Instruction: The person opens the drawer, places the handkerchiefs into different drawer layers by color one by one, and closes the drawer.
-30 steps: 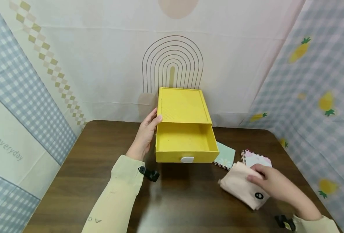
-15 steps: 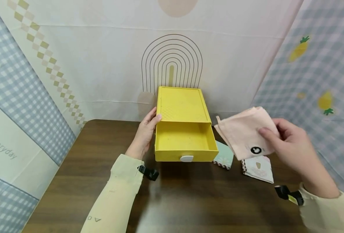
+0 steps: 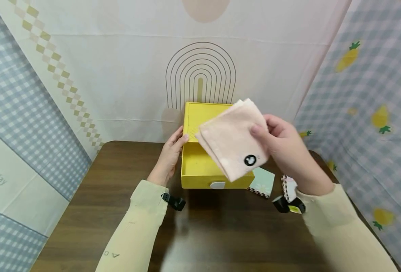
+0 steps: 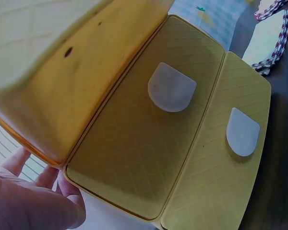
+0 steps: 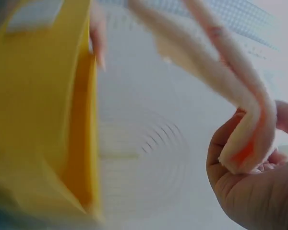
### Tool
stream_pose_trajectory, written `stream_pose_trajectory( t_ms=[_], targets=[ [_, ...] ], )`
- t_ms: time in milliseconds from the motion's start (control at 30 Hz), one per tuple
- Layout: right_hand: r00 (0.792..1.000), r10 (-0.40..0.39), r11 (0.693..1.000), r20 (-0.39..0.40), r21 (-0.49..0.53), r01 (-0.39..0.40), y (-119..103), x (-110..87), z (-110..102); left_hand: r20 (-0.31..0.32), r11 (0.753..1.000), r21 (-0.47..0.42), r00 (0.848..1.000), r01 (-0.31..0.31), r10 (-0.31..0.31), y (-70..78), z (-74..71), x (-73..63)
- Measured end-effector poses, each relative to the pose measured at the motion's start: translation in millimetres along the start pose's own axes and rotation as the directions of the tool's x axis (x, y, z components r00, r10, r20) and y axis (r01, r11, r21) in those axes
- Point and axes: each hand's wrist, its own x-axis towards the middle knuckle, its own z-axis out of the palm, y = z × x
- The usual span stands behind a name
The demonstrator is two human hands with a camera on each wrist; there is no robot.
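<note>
My right hand (image 3: 283,141) pinches a folded pale pink towel (image 3: 232,138) with a round black emblem. It hangs in the air in front of the yellow drawer cabinet (image 3: 200,113) and covers part of it in the head view. In the right wrist view the towel's folded layers (image 5: 252,115) pass between thumb and fingers. The cabinet's top drawer (image 3: 198,182) is pulled out; its visible inside holds nothing. My left hand (image 3: 168,156) rests against the cabinet's left side, thumb at the front upper corner. Below, two shut drawers show white handles (image 4: 172,87) in the left wrist view.
A folded mint-green towel (image 3: 262,182) with a checked edge lies right of the cabinet on the brown table (image 3: 221,238). Farther right, a white and pink towel (image 3: 290,187) lies partly behind my right wrist. A patterned cloth backdrop (image 3: 125,75) stands behind the table.
My right hand has lifted the pink towel off the right of the table and carried it left, in front of the cabinet. My left hand and the pulled-out drawer stay where they were.
</note>
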Motion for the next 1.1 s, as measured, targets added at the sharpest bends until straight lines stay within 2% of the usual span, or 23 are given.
stream_pose_trajectory(
  t_ms=[67,133,167,200,267,367,467,600,800,933,1100],
  targets=[
    [0.996,0.074,0.996,0.044,0.044,-0.076,10.2,13.9,11.8,0.009,1.000,-0.012,1.000,-0.005,0.005,-2.0,-0.7,2.0],
    [0.988,0.143,0.990,0.066,-0.033,-0.141,24.2,26.3,21.7,0.012,1.000,-0.018,1.000,-0.004,0.004,-3.9,-0.8,2.9],
    [0.984,0.163,0.982,0.073,-0.111,-0.155,31.5,31.2,25.7,0.009,1.000,-0.018,1.000,0.001,-0.001,-4.6,-0.7,3.1],
    [0.981,0.178,0.966,0.081,-0.203,-0.159,38.9,35.7,29.0,0.007,1.000,-0.013,1.000,0.006,-0.006,-5.1,-0.4,3.1],
    [0.982,0.175,0.913,0.069,-0.386,-0.135,50.6,41.2,32.8,0.001,1.000,-0.001,1.000,0.019,-0.019,-5.2,1.0,3.1],
    [0.991,0.126,0.836,0.053,-0.543,-0.078,57.9,42.9,35.3,-0.013,0.999,0.027,1.000,0.026,-0.026,-4.4,2.6,3.0],
    [0.993,0.104,0.807,0.053,-0.588,-0.053,58.0,42.2,37.2,-0.018,0.999,0.029,1.000,0.021,-0.020,-4.4,2.9,3.2],
    [0.989,0.138,0.771,0.060,-0.633,-0.069,58.9,41.1,39.3,-0.020,0.999,0.025,1.000,0.020,-0.020,-5.1,1.4,3.6],
    [0.976,0.189,0.673,0.108,-0.738,-0.048,63.1,43.7,46.7,-0.011,1.000,0.022,1.000,0.014,-0.014,-3.2,-1.9,3.7],
    [0.965,0.203,0.595,0.167,-0.804,0.014,67.9,49.2,55.9,-0.012,1.000,0.016,1.000,0.009,-0.009,-1.0,-4.5,3.1],
    [0.962,0.203,0.456,0.180,-0.887,0.070,70.1,53.7,65.9,-0.008,1.000,0.024,1.000,0.005,-0.005,0.8,-5.3,2.2]
  ],
)
